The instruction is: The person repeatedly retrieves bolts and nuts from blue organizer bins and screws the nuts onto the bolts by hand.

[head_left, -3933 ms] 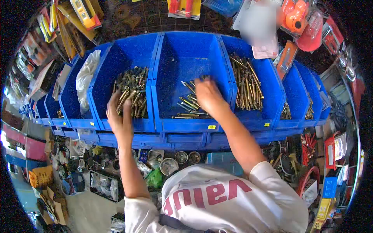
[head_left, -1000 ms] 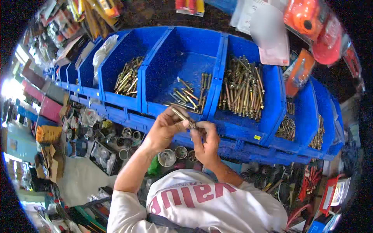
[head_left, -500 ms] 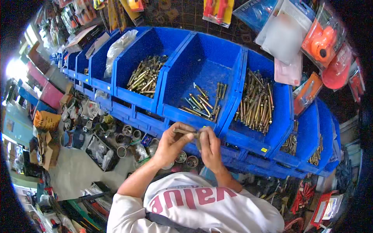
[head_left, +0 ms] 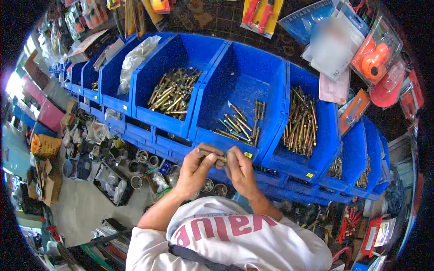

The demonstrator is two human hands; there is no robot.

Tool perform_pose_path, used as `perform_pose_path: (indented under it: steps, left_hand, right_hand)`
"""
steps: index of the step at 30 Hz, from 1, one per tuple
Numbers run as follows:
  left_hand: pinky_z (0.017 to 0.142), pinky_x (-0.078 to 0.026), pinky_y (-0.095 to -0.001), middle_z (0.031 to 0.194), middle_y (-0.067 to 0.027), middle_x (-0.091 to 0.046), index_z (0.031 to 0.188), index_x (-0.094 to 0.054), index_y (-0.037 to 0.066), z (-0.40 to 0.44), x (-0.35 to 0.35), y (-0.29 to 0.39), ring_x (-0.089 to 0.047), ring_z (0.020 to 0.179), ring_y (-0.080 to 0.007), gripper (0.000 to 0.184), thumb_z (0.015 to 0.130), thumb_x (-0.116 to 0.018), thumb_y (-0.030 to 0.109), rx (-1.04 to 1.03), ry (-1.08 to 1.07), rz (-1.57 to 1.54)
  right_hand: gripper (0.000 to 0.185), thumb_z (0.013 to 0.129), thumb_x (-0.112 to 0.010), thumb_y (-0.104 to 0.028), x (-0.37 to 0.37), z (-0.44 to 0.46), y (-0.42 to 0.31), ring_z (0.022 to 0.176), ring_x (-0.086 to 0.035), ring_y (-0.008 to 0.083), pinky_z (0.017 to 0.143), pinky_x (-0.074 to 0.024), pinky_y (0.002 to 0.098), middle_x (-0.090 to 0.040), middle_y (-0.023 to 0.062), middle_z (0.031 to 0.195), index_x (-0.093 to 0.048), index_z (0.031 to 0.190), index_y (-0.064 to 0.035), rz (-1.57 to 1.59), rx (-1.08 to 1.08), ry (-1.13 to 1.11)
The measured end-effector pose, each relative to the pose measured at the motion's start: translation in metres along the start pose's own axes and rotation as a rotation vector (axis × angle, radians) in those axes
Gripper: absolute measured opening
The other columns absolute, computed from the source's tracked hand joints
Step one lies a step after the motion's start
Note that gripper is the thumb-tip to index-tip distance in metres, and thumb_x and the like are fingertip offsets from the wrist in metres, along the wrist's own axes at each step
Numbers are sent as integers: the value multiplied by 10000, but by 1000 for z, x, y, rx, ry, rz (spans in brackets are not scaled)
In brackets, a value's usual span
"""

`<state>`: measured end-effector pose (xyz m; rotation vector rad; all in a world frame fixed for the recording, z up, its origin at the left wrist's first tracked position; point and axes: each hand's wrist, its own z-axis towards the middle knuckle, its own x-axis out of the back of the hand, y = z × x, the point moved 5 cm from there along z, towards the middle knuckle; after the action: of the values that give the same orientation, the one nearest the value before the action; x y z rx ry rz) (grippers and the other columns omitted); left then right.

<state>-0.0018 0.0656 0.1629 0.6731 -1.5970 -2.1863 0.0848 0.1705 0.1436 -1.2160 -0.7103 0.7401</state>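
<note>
Just in front of the blue bins, my left hand (head_left: 194,169) is closed on a brassy metal bolt (head_left: 211,153), which lies slantwise between thumb and fingers. My right hand (head_left: 241,170) pinches at the bolt's right end, where the fingers hide its tip. Beyond the hands, the middle blue bin (head_left: 221,141) holds several loose bolts (head_left: 238,122) near its front and right side. A denser pile of bolts (head_left: 174,92) fills part of the bin to the left, and long bolts (head_left: 302,122) stand bunched in the bin to the right.
Packaged goods (head_left: 377,56) hang above the bins at the right. A clear plastic bag (head_left: 135,61) sits in a bin further left. Below are a black tray (head_left: 113,183) with plastic bags, round containers (head_left: 136,182) and an orange bag (head_left: 45,145) on the floor side.
Since the frame 3.9 seconds ago, both hands have left the bins and come together around a bolt. Over the last second the fingers shifted slightly on it, and the view turned.
</note>
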Motion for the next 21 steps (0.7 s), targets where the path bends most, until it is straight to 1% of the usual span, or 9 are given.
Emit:
perform_pose_path:
  steps: [4,6,8,10,12,14,15,17,21]
  left_hand:
    - [734,-487,-280,917,-104,-604,1009,-534,-23,3,23,11,-590,795,-153,194,946,-468,147,-19,93,17]
    - [706,-487,-275,866,-111,-630,1001,-511,4,12,51,20,-592,735,-148,174,948,-465,164,-44,318,24]
    - [648,-472,-248,841,-81,-623,990,-507,42,27,82,27,-574,702,-121,136,944,-478,167,-139,442,2]
    - [609,-451,-228,795,-50,-590,981,-506,43,45,110,35,-540,665,-94,118,925,-515,146,-131,493,239]
    - [607,-459,-231,860,-61,-588,1079,-500,27,67,135,26,-542,701,-95,201,900,-551,104,-115,361,395]
    - [629,-465,-231,1034,-100,-552,1246,-424,27,80,138,32,-549,760,-109,407,871,-580,52,-255,413,350]
    - [680,-463,-226,1218,-130,-449,1364,-307,52,81,135,42,-548,835,-125,582,857,-591,33,-196,436,409]
    - [719,-457,-228,1298,-146,-375,1377,-283,55,85,138,49,-541,867,-129,602,858,-587,26,-344,456,305]
    - [777,-437,-239,1289,-122,-403,1351,-336,50,79,146,55,-525,882,-115,553,860,-590,47,-343,510,268]
  right_hand:
    - [251,947,-460,-179,-9,10,-8,519,-378,49,463,-314,239,-394,-24,567,-484,739,-41,-17,-70,-50]
    - [199,903,-533,-148,-4,17,-28,534,-426,79,484,-354,266,-435,18,568,-524,752,-20,-269,209,78]
    - [145,856,-588,-129,3,26,-43,591,-519,224,544,-415,338,-522,114,650,-551,790,-5,-409,299,112]
    - [160,849,-590,-144,9,42,-50,690,-567,347,615,-444,421,-559,174,735,-543,796,0,-551,328,104]
    - [159,850,-575,-144,15,68,-42,698,-566,363,626,-448,441,-552,190,804,-527,818,4,-746,380,109]
    - [121,829,-550,-88,20,93,-32,767,-561,407,688,-460,460,-539,234,874,-514,836,27,-979,314,87]
    - [84,804,-541,-37,23,104,-23,801,-550,418,712,-453,462,-539,246,863,-506,822,37,-1036,296,105]
    - [91,788,-484,2,27,121,-10,837,-554,432,762,-461,471,-535,284,883,-529,843,59,-1123,193,70]
    - [165,768,-443,24,32,131,7,903,-572,430,799,-476,468,-554,310,955,-591,829,60,-1273,-38,42]
